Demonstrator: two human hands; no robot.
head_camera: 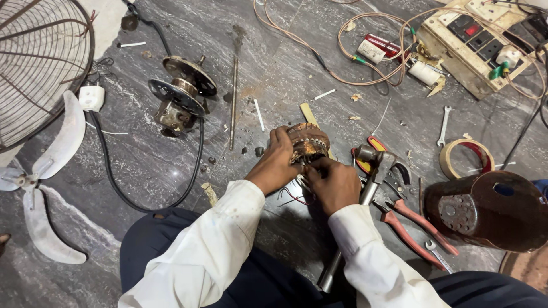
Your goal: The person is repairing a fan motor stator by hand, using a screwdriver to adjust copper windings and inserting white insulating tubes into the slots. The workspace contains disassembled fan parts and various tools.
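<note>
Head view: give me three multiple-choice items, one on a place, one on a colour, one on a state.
1. Where is the hammer?
A. by the right hand
B. on the fan guard
C. inside the cover

2. What colour are the plier handles?
A. blue
B. red
C. green

3. What do the hands hold?
A. nothing
B. the spanner
C. the stator

A: the hammer lies beside the right hand.
B: the handles are red.
C: the left hand and the right hand grip the stator.
</note>
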